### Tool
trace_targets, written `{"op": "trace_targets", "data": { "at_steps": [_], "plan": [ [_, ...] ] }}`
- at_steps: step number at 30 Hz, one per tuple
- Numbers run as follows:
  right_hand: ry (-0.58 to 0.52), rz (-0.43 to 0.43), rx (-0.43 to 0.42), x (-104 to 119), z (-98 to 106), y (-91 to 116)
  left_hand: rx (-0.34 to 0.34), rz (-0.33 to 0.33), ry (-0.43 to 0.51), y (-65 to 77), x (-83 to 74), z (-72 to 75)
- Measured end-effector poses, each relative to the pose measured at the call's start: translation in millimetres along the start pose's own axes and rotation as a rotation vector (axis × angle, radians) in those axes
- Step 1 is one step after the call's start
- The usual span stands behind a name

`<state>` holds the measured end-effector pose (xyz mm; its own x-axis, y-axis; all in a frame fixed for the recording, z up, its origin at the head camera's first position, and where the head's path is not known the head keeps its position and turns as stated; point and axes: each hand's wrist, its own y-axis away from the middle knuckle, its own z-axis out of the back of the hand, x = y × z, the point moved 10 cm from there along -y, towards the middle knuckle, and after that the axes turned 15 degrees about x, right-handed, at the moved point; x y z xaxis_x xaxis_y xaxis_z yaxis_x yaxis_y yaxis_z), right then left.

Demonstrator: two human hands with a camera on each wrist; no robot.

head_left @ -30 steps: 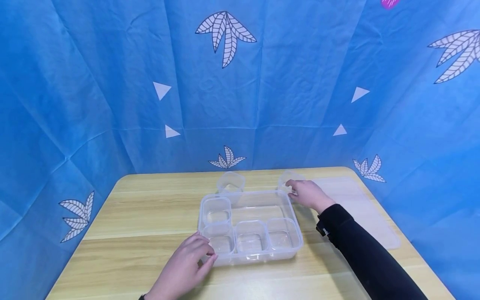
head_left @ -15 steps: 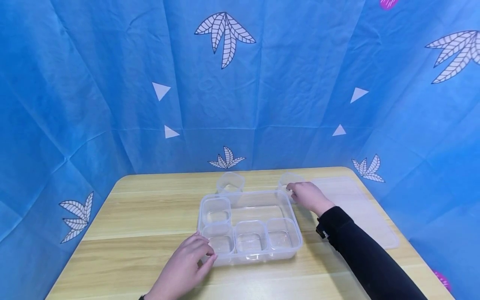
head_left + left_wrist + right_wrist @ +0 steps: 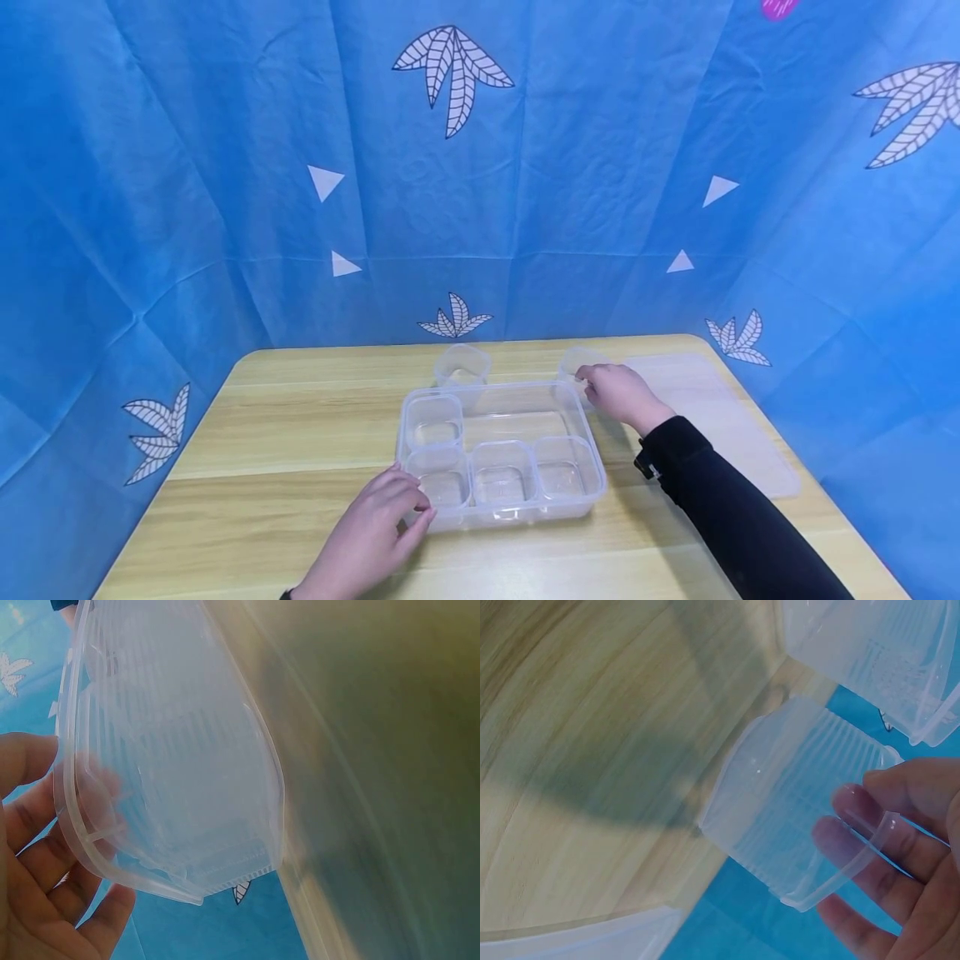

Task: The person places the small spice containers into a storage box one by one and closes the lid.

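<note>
A clear rectangular plastic box (image 3: 525, 518) stands mid-table in the head view. Several small square clear containers (image 3: 504, 475) sit inside it along the left and front. My left hand (image 3: 375, 525) holds the box's near left corner; in the left wrist view, fingers show through the clear wall. Beyond the box's far right corner, my right hand (image 3: 622, 393) grips the rim of another small clear plastic container (image 3: 772, 802). Its fingers show through the plastic in the right wrist view, with the thumb at the rim.
One more small clear container (image 3: 462, 365) stands behind the box toward the left. A flat translucent lid (image 3: 697, 417) lies on the right side of the wooden table (image 3: 300, 433). A blue patterned curtain (image 3: 585, 167) hangs around the table's back and sides.
My right fingers have closed in slightly at the small container's rim. The left hand and the box have stayed in place.
</note>
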<state>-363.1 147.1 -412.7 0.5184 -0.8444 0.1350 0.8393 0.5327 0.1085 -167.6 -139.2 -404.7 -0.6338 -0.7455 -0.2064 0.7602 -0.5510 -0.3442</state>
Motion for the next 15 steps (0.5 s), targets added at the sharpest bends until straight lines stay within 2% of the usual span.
{"op": "trace_targets", "data": {
  "at_steps": [7,15],
  "plan": [
    [-0.001,-0.004,-0.014,-2,6,3,-0.002,0.003,-0.001,-0.4,-0.6,-0.7],
    [-0.022,-0.009,-0.048,-4,21,8,-0.004,0.001,-0.004,-1.0,-1.0,-0.6]
  ]
}}
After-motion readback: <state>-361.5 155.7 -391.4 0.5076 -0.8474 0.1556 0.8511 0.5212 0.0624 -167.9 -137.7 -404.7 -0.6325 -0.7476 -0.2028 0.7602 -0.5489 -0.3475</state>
